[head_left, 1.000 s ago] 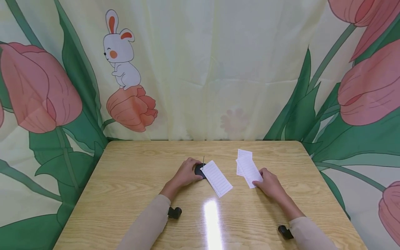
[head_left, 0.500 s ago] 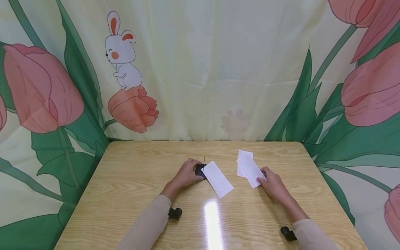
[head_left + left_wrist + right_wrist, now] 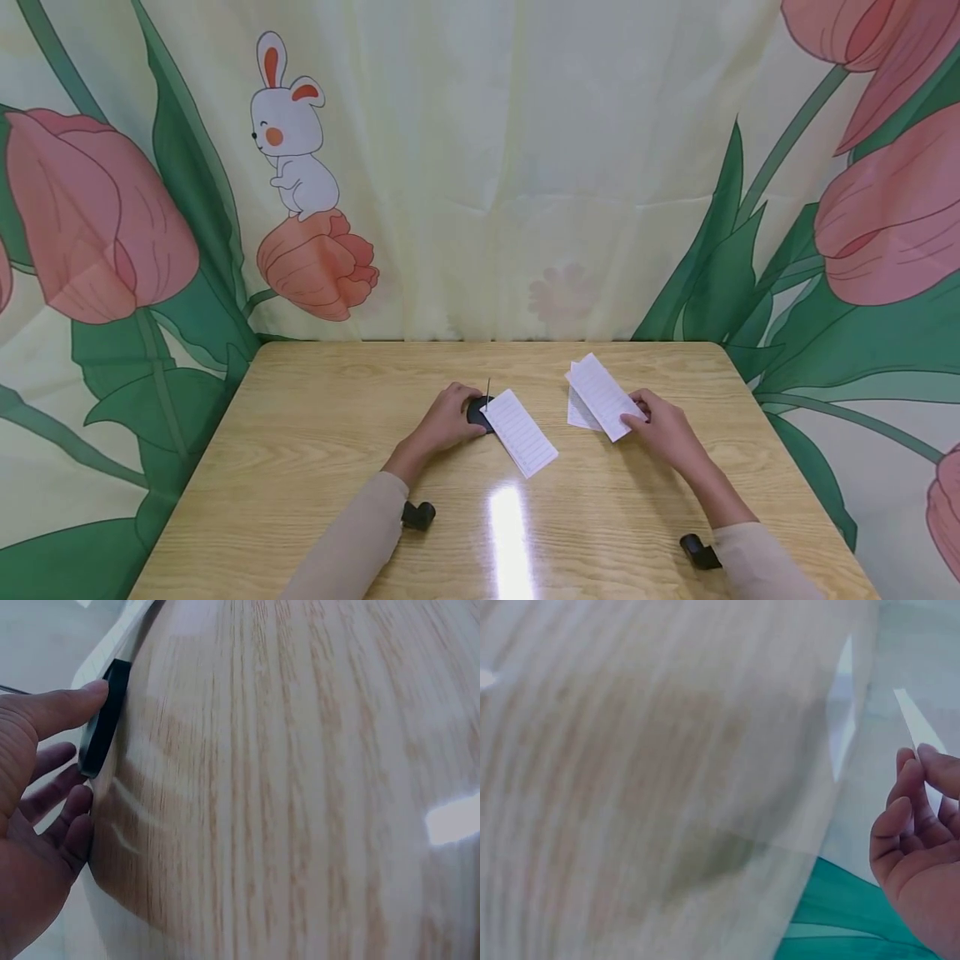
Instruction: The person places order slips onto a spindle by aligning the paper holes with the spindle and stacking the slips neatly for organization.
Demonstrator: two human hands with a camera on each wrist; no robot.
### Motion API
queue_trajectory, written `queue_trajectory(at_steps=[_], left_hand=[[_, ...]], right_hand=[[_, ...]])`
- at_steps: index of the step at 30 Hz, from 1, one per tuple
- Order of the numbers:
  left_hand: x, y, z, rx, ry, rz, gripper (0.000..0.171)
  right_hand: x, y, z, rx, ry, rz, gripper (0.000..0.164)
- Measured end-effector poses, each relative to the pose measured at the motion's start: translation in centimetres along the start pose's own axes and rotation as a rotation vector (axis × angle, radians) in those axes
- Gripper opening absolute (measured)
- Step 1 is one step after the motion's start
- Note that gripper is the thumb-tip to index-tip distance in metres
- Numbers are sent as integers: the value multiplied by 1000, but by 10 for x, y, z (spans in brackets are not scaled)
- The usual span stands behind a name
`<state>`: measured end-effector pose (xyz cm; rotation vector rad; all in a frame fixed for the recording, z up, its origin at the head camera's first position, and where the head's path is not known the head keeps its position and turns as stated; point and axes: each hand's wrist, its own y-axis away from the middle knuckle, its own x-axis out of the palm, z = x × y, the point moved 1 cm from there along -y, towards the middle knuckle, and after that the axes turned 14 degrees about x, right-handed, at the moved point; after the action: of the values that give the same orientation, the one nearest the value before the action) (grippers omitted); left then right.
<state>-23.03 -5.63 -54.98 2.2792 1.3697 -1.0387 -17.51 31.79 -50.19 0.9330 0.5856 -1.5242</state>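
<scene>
1. Closest are the left sleeve point(image 3: 352, 537) and the right sleeve point(image 3: 761, 558), both beige. A small black gadget sticks out by each wrist. Between them, a bright shine point(image 3: 510, 537) sits on the wooden worktop point(image 3: 300, 467).
2. The left hand point(image 3: 442, 418) is around the middle of the worktop. Its thumb and fingers hold the round black base point(image 3: 477, 413) of a paper spike by its rim.
3. The lined slips point(image 3: 522, 435) have one corner at the thin pin point(image 3: 488, 390) and point toward the front edge.
4. The right hand point(image 3: 663, 429) is on the right edge's side. Its thumb and fingers pinch a lined slip point(image 3: 602, 395), lifted up.
5. Under that, more paper point(image 3: 579, 412) lies nearer the back edge.
6. Past the back edge hangs a cloth point(image 3: 450, 167) with tulips and a white rabbit point(image 3: 292, 142).
</scene>
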Motion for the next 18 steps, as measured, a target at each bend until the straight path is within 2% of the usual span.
queue_trajectory(at_steps=[11, 18], left_hand=[[-5, 1, -1, -17, 44, -26, 61], [-15, 3, -4, -6, 73, -44, 59]], right_hand=[[-22, -2, 17, -40, -35, -8, 31], [-31, -4, 28, -83, -46, -14, 30]])
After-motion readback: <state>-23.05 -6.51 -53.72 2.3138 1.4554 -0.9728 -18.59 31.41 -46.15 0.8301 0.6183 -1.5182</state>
